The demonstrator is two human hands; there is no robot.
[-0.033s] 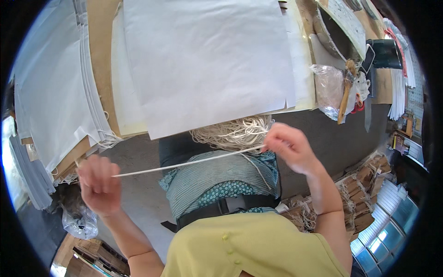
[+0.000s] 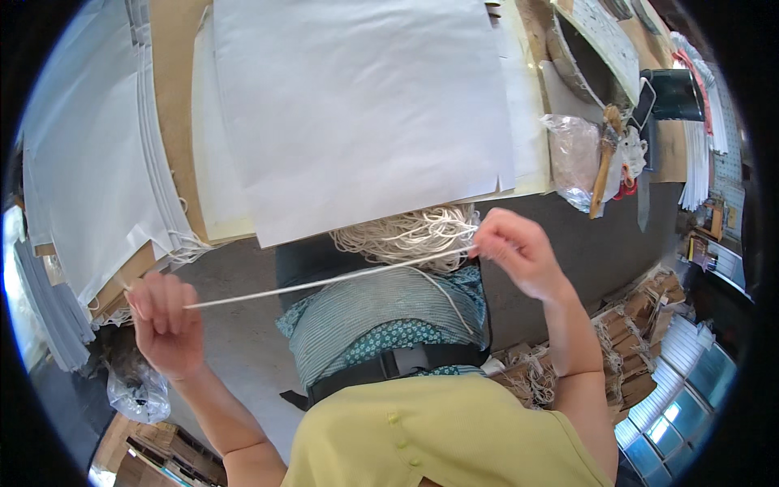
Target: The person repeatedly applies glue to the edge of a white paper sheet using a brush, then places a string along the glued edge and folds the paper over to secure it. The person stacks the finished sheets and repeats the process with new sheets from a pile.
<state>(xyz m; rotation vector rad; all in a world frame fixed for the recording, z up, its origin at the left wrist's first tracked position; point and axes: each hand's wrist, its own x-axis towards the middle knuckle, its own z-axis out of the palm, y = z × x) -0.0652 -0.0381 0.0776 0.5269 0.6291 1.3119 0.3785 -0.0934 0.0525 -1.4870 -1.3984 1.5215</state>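
Observation:
A white cord (image 2: 324, 282) runs taut across my lap between my two hands, slanting up toward the right. My left hand (image 2: 169, 329) is closed around its left end, beside the hanging corner of a stack of white paper bags (image 2: 97, 170). At the other side, my right hand (image 2: 519, 253) pinches the cord between thumb and fingers. Just left of that hand lies a tangled heap of cream cords (image 2: 389, 237), partly under the table's front edge. One loose strand trails from it over my apron. Above the heap, a large white paper sheet (image 2: 365, 114) covers the table's middle.
To the right on the table are a tilted bucket-like container (image 2: 580, 61), a wooden-handled brush (image 2: 604, 166), a clear plastic bag (image 2: 572, 150) and a blade (image 2: 643, 203). Brown bundles with cords (image 2: 625, 349) lie low at the right. A plastic bag (image 2: 139, 394) hangs at the left.
My hands have drawn slightly farther apart, the left one shifting left and the right one a little to the right. The cord stays taut between them.

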